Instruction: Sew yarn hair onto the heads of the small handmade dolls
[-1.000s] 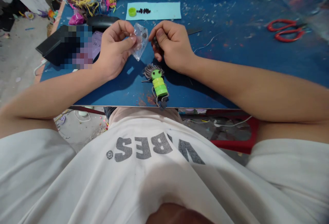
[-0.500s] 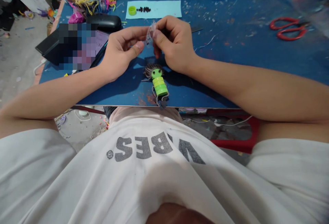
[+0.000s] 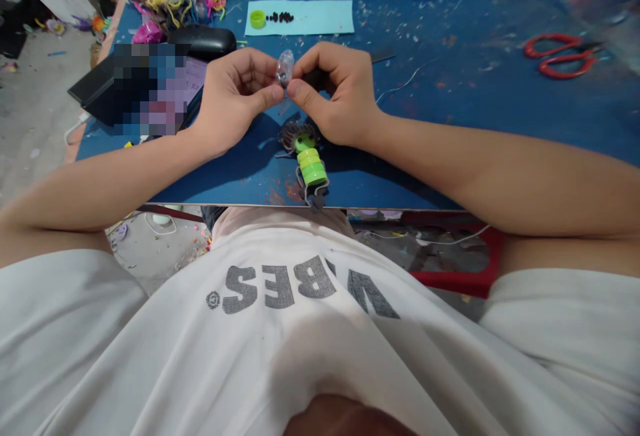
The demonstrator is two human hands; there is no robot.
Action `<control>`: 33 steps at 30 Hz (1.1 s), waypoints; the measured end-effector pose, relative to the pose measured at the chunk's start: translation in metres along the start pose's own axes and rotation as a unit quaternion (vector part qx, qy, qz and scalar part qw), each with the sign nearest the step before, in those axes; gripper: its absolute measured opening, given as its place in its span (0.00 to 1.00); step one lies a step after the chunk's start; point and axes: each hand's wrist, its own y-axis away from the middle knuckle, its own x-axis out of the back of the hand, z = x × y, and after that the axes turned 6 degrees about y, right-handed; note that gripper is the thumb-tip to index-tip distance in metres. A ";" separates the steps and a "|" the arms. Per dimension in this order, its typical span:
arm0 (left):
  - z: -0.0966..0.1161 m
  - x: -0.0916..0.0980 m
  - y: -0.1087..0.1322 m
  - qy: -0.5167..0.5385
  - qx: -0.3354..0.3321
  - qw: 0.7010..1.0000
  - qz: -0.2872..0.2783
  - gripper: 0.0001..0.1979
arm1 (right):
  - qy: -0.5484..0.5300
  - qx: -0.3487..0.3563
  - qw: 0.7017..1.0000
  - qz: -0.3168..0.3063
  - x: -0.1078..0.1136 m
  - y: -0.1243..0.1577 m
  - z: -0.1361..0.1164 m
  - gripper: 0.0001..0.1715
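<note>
Together, left hand [image 3: 233, 97] and right hand [image 3: 343, 95] held a small, crumpled clear plastic bag [image 3: 285, 63] between narrowly set thumbs and fingertips over a blue table [image 3: 450, 109], as I watched remotely through the head camera. Something dark showed low in the bag; I could not tell what. A green doll [image 3: 313, 168] with stringy hair lay just below, near the table's edge. Beyond the hands, a green cap [image 3: 257, 24] and black beads [image 3: 284, 17] sat on a pale blue card [image 3: 325, 17]; red-handled scissors [image 3: 566, 58] rested well to the right.
</note>
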 end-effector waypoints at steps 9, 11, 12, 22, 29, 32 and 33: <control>0.002 0.001 0.002 -0.001 0.012 1.000 -0.025 0.13 | -0.043 -0.017 0.999 0.010 0.001 0.001 -0.018 0.27; 0.000 0.001 0.001 0.010 0.013 0.999 -0.032 0.13 | -0.045 -0.034 0.998 0.014 0.001 0.002 -0.020 0.26; -0.002 0.001 0.001 0.013 0.015 0.999 -0.033 0.13 | -0.043 -0.042 0.998 0.016 0.001 0.002 -0.020 0.27; -0.006 -0.008 -0.001 0.057 0.084 0.994 -0.029 0.17 | -0.097 -0.059 0.992 0.049 -0.006 0.003 -0.025 0.22; -0.003 -0.008 0.005 0.042 0.077 0.996 -0.014 0.14 | -0.118 -0.010 0.988 0.099 -0.014 0.003 -0.015 0.19; -0.002 -0.007 0.006 0.019 0.056 0.998 0.006 0.12 | -0.092 0.013 0.991 0.096 -0.011 0.003 -0.010 0.24; -0.002 -0.007 0.006 0.013 0.053 0.998 0.010 0.12 | -0.083 0.022 0.992 0.092 -0.010 0.003 -0.009 0.26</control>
